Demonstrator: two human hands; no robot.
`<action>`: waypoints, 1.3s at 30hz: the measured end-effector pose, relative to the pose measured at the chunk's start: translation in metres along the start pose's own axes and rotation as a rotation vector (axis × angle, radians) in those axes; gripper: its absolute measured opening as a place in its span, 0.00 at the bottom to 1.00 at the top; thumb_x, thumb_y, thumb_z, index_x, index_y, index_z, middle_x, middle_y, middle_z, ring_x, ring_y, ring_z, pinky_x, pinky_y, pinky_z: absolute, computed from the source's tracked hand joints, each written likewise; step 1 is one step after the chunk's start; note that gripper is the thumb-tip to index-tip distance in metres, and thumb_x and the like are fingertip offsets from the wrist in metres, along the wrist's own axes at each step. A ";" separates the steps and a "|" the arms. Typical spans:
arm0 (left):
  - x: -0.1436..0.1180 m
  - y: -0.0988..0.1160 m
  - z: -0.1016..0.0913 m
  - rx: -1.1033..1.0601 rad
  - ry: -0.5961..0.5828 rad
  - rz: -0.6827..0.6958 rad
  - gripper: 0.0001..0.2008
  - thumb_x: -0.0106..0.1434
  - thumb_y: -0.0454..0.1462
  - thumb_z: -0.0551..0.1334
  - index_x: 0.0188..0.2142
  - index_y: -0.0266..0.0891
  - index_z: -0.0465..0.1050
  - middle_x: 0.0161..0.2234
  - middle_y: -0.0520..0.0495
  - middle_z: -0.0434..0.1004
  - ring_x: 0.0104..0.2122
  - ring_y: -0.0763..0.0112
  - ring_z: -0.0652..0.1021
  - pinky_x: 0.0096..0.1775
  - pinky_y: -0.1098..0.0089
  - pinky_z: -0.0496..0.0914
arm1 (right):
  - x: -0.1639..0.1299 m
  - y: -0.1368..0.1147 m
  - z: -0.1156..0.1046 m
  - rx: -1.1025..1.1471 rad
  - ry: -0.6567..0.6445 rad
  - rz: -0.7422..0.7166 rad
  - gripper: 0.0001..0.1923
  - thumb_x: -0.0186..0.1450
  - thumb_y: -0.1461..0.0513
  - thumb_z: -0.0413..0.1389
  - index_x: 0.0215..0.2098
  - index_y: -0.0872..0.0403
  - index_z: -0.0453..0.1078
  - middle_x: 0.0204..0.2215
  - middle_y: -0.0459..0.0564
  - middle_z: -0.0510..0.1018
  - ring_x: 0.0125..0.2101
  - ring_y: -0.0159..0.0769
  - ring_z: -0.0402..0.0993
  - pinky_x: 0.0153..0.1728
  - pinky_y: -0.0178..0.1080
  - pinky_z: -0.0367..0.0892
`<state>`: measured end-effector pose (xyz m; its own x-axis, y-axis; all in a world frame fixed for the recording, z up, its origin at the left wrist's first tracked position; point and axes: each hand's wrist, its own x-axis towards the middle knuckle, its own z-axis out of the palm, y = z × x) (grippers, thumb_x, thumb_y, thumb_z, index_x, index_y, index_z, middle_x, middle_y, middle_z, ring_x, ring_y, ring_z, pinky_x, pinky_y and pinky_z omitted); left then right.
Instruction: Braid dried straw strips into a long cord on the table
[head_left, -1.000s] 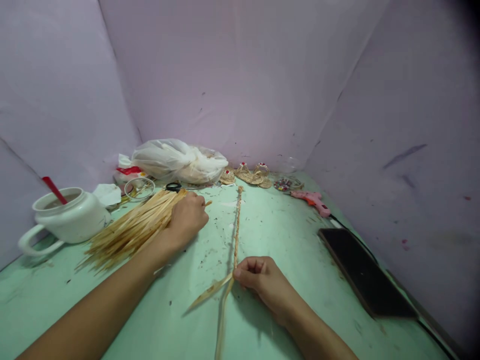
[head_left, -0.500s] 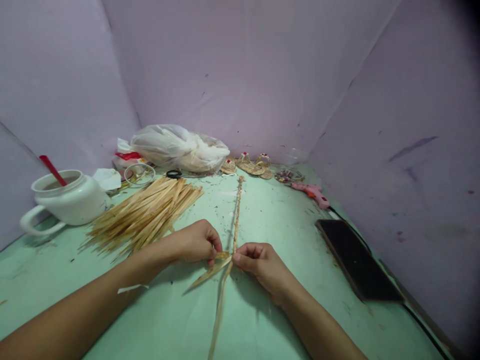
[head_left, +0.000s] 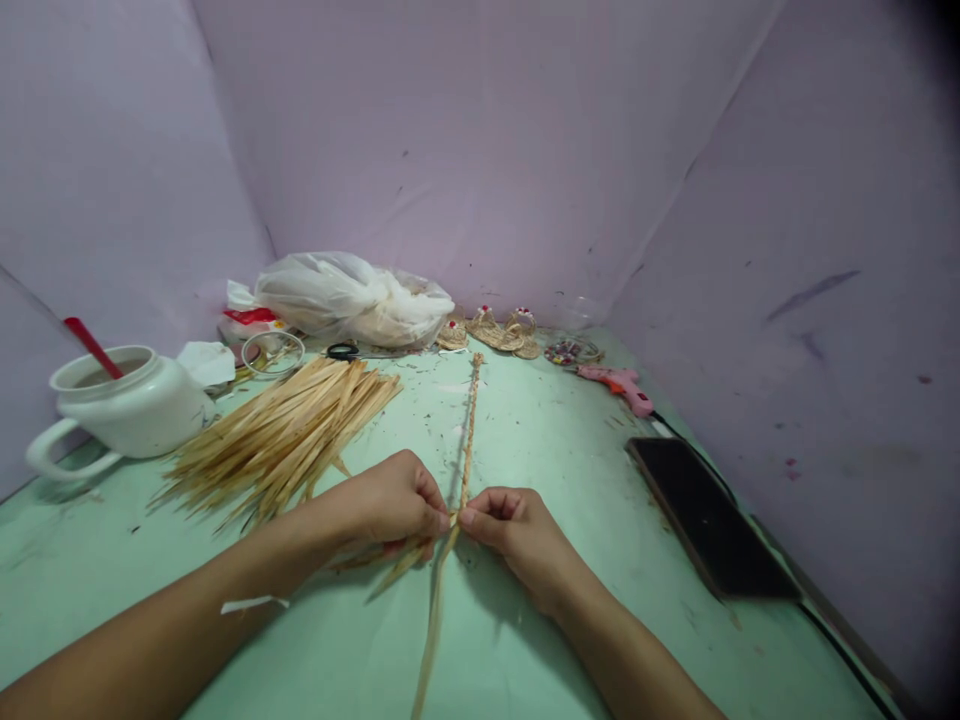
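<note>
– What's on the green table (head_left: 570, 470), biggest first?

– A pile of straw strips (head_left: 281, 435) on the left, a white plastic bag (head_left: 352, 310) at the back wall, a white pot (head_left: 124, 410) with a red spoon at the far left, and a dark tablet (head_left: 709, 515) on the right. A pink glue gun (head_left: 619, 385) lies beyond the tablet.

– And the hands?

– The left hand (head_left: 394, 505) is closed, pinching loose strips. The right hand (head_left: 517, 530) is curled shut, thumb and forefinger nipping the near end of a thin braid (head_left: 469, 430). That braid lies straight down the table's middle, away from the person. The fingertips nearly touch.
</note>
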<state>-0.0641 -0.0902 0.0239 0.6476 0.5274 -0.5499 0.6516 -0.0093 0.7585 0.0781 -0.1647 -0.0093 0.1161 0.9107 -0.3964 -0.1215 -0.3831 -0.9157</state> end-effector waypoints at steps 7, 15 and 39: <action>0.003 0.000 0.007 -0.062 0.086 -0.021 0.07 0.43 0.36 0.55 0.19 0.34 0.68 0.14 0.51 0.67 0.11 0.81 0.58 0.15 0.77 0.52 | 0.000 0.001 0.000 -0.014 -0.001 -0.016 0.11 0.44 0.59 0.59 0.16 0.59 0.65 0.12 0.41 0.63 0.15 0.22 0.52 0.18 0.30 0.46; 0.006 -0.001 0.009 -0.055 0.050 0.027 0.07 0.43 0.35 0.55 0.18 0.34 0.68 0.13 0.51 0.66 0.11 0.82 0.56 0.16 0.76 0.50 | 0.001 0.001 0.001 -0.028 -0.007 -0.017 0.10 0.43 0.60 0.59 0.16 0.60 0.67 0.12 0.42 0.63 0.16 0.22 0.52 0.19 0.31 0.47; 0.009 0.004 0.014 -0.111 0.108 -0.092 0.05 0.44 0.34 0.54 0.16 0.35 0.66 0.07 0.56 0.56 0.07 0.82 0.54 0.12 0.78 0.48 | 0.003 0.005 -0.004 -0.032 -0.104 -0.054 0.11 0.48 0.59 0.57 0.16 0.60 0.68 0.13 0.44 0.65 0.17 0.24 0.54 0.21 0.31 0.50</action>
<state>-0.0506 -0.0976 0.0170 0.5373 0.6098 -0.5827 0.6548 0.1338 0.7438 0.0818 -0.1647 -0.0153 0.0189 0.9406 -0.3391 -0.0861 -0.3364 -0.9378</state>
